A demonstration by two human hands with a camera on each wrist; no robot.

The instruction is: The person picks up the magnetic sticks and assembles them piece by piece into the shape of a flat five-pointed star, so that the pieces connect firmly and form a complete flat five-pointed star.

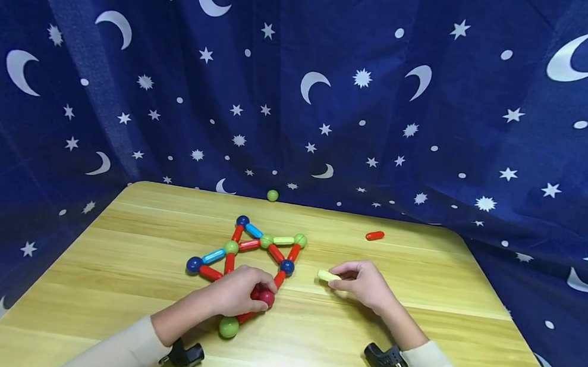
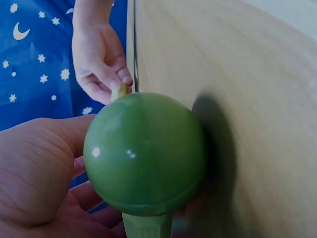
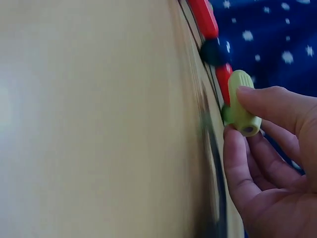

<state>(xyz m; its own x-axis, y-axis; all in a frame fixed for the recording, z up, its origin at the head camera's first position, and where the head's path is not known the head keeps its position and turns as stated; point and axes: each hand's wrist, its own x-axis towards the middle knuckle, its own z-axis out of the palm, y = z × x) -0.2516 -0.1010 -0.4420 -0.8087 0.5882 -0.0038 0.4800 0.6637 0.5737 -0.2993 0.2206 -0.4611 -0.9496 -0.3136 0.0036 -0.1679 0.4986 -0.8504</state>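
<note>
In the head view, my left hand (image 1: 241, 290) grips a red ball (image 1: 267, 298) at the near side of a flat frame built from magnetic rods and balls. My right hand (image 1: 365, 284) pinches a loose pale yellow magnetic rod (image 1: 326, 276) between thumb and fingers, to the right of the frame. The right wrist view shows that rod (image 3: 242, 104) with one end face visible. A green ball (image 2: 143, 153) at the frame's near corner fills the left wrist view and covers the left fingertips. Blue balls (image 1: 287, 267) and red rods (image 1: 249, 244) make up other parts.
A single red rod (image 1: 374, 235) lies at the back right of the wooden table (image 1: 149, 234). One green ball (image 1: 272, 195) sits at the far table edge, against a dark blue curtain (image 1: 287, 45) with moons and stars.
</note>
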